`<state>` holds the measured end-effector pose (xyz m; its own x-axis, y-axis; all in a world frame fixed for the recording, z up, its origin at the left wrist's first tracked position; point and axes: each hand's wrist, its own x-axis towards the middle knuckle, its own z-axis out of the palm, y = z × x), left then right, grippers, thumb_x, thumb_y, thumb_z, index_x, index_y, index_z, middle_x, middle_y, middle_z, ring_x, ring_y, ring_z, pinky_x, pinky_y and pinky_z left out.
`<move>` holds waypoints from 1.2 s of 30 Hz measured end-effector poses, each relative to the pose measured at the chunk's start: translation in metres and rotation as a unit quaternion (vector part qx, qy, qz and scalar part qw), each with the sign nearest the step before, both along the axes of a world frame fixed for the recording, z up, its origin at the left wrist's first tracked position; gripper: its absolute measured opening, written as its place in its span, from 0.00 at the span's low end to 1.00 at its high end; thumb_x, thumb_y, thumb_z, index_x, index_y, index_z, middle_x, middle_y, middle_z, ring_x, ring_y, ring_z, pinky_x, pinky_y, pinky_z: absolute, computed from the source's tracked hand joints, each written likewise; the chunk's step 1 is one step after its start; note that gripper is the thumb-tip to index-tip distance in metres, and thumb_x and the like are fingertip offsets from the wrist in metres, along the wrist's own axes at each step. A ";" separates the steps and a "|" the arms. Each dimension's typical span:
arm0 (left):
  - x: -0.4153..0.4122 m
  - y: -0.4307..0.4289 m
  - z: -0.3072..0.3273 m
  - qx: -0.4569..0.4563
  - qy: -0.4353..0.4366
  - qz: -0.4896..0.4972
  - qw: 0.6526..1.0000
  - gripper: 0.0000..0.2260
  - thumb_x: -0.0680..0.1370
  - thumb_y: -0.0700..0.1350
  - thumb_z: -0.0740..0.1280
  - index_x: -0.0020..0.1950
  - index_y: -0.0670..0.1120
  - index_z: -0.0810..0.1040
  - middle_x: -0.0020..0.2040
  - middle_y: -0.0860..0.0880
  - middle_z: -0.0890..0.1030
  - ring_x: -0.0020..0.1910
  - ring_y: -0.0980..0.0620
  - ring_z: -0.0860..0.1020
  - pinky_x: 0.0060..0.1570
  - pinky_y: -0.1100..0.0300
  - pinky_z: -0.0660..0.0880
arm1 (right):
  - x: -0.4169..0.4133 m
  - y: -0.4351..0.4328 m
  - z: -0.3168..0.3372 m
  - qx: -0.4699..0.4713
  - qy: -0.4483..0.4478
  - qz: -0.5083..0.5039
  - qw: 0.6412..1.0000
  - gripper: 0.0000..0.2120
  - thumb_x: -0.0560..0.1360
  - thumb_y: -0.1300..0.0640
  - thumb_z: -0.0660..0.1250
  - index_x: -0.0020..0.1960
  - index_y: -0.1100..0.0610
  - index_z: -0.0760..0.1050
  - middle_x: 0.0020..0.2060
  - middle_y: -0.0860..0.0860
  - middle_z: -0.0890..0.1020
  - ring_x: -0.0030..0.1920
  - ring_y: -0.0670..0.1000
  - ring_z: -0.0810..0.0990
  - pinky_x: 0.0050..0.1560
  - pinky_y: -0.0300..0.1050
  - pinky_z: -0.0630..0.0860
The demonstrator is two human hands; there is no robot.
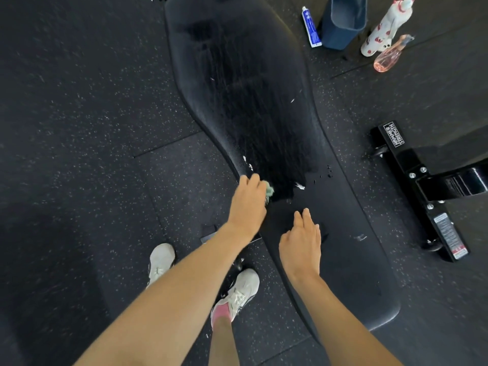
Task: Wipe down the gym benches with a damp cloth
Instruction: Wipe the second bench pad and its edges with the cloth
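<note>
Two grips are working on a black padded worktop (343, 233) that is running from the near right towards the far edge of view. Left grip (247, 204) is curling over a pale green cloth (270, 191), only a corner of it showing, and holding it down at the worktop's left edge, at the near end of a dark wet patch (250, 107). Right grip (301, 244) is lying flat on the dry near part, fingers straight and close together, near the left one. A blue bucket (343, 22), a white-and-blue tube (311, 27), a white red-spotted bottle (383, 30) and a clear pink spray bottle (389, 56) are sitting on the speckled floor (79, 128) at far right. Two pale shoes (243, 291) are standing left of the worktop.
</note>
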<state>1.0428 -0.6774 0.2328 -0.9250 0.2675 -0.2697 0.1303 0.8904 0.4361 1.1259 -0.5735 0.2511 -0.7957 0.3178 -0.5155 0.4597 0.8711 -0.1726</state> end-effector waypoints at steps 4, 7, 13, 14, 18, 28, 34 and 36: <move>0.039 0.010 -0.003 0.022 -0.022 -0.049 0.998 0.19 0.74 0.34 0.65 0.65 0.42 0.72 0.59 0.46 0.71 0.58 0.46 0.67 0.54 0.57 0.69 | 0.004 0.005 0.006 -0.023 0.000 -0.006 1.000 0.26 0.81 0.62 0.54 0.77 0.62 0.53 0.78 0.55 0.52 0.78 0.50 0.49 0.77 0.45 0.43; 0.047 0.005 -0.006 0.085 -0.075 -0.083 0.990 0.21 0.74 0.32 0.64 0.66 0.44 0.74 0.58 0.47 0.72 0.57 0.48 0.67 0.52 0.61 0.68 | 0.010 0.008 0.006 -0.027 0.002 -0.007 1.000 0.26 0.81 0.62 0.54 0.77 0.62 0.53 0.78 0.55 0.52 0.78 0.50 0.50 0.77 0.45 0.43; 0.029 -0.016 -0.007 0.170 -0.050 0.094 0.980 0.23 0.72 0.28 0.63 0.64 0.44 0.76 0.52 0.48 0.73 0.54 0.51 0.69 0.53 0.63 0.67 | 0.021 0.015 0.009 -0.031 0.006 -0.018 0.999 0.25 0.81 0.63 0.53 0.77 0.62 0.53 0.78 0.55 0.52 0.77 0.51 0.51 0.76 0.44 0.42; 0.026 -0.015 -0.007 0.153 -0.036 0.123 0.980 0.21 0.72 0.29 0.63 0.64 0.44 0.75 0.53 0.47 0.73 0.54 0.50 0.69 0.53 0.62 0.68 | 0.022 0.017 0.009 -0.032 0.007 -0.022 0.999 0.25 0.81 0.63 0.53 0.77 0.61 0.53 0.78 0.55 0.52 0.77 0.51 0.51 0.76 0.44 0.42; 0.039 0.007 -0.008 0.077 -0.039 0.092 0.992 0.20 0.73 0.32 0.65 0.65 0.42 0.73 0.56 0.46 0.72 0.56 0.47 0.68 0.53 0.56 0.71 | 0.026 0.023 0.007 -0.040 0.004 -0.033 0.999 0.26 0.81 0.63 0.53 0.77 0.61 0.53 0.78 0.55 0.53 0.78 0.52 0.51 0.76 0.44 0.43; 0.065 0.027 -0.008 0.110 -0.167 -0.105 0.974 0.19 0.74 0.32 0.64 0.64 0.44 0.76 0.54 0.45 0.73 0.56 0.46 0.72 0.56 0.50 0.71 | 0.027 0.036 0.006 -0.043 0.009 -0.037 0.998 0.27 0.80 0.65 0.55 0.78 0.60 0.53 0.78 0.55 0.53 0.77 0.52 0.53 0.77 0.45 0.45; 0.003 0.025 0.004 0.099 -0.025 0.015 0.995 0.16 0.78 0.43 0.67 0.64 0.41 0.73 0.52 0.48 0.69 0.55 0.48 0.70 0.50 0.58 0.71 | 0.022 0.048 0.009 -0.053 0.024 -0.062 0.996 0.27 0.79 0.67 0.55 0.77 0.61 0.55 0.77 0.56 0.55 0.77 0.53 0.54 0.77 0.46 0.49; 0.000 0.035 0.002 0.037 -0.007 0.011 0.999 0.13 0.78 0.37 0.65 0.63 0.42 0.73 0.55 0.46 0.70 0.57 0.48 0.68 0.47 0.56 0.73 | 0.021 0.052 0.009 -0.054 0.025 -0.067 0.996 0.27 0.79 0.67 0.55 0.77 0.61 0.55 0.77 0.56 0.55 0.76 0.54 0.55 0.76 0.47 0.51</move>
<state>1.0429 -0.6419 0.2349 -0.9273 0.2665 -0.2629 0.1042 0.8583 0.5024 1.1466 -0.5218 0.2605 -0.7757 0.3672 -0.5133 0.5586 0.7781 -0.2874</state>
